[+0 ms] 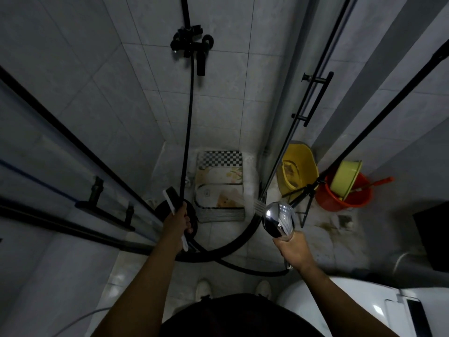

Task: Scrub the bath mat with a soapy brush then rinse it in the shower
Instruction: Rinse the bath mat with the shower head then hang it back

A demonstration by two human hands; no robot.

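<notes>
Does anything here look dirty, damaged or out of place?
Yes. The bath mat carries brown stains, the darkest near its front edge. The yellow bucket to its right also has brown grime inside. Nothing else stands out as odd.

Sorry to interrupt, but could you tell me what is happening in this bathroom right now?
A person stands at the shower, where a bath mat lies flat on the shower floor. The left hand grips a white-handled brush, held off the mat. The right hand holds the chrome shower head, aimed at the mat, with what looks like water spraying out. This looks like rinsing.
</notes>
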